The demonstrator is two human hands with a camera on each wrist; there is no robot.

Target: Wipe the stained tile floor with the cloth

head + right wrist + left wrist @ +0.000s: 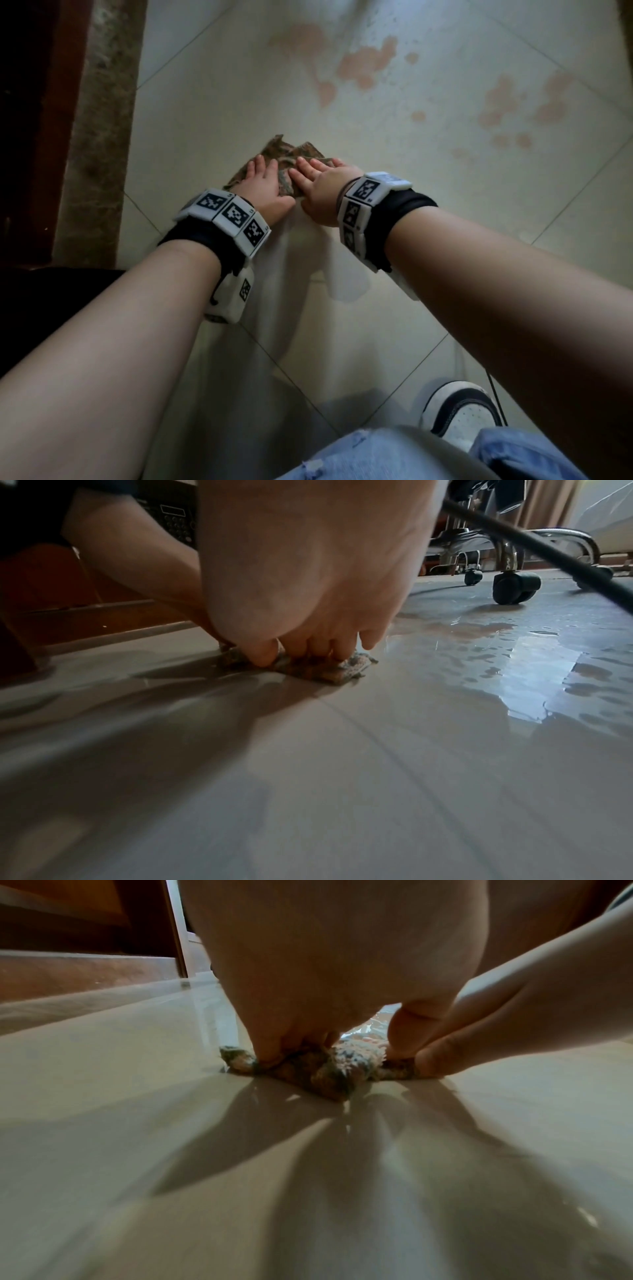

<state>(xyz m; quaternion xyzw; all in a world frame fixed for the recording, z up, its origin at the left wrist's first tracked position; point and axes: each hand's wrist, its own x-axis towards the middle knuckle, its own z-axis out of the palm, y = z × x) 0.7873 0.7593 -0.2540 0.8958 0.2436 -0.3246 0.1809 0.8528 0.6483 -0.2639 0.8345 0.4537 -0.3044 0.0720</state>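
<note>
Item: mottled brown-green cloth (284,161), bunched flat on the pale tile floor (428,212), near side of the spill. My left hand (265,188) and right hand (320,185) lie side by side on it, fingers straight, pressing down, gripping nothing. Pinkish stains (368,61) sit beyond and to the right, apart from the cloth. Background: office chair castor (515,587).

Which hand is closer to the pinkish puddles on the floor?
The right hand. It presses the right side of the cloth, the side toward the pinkish puddles that spread ahead and to the right. The left hand presses the cloth's left side, farther from them.
</note>
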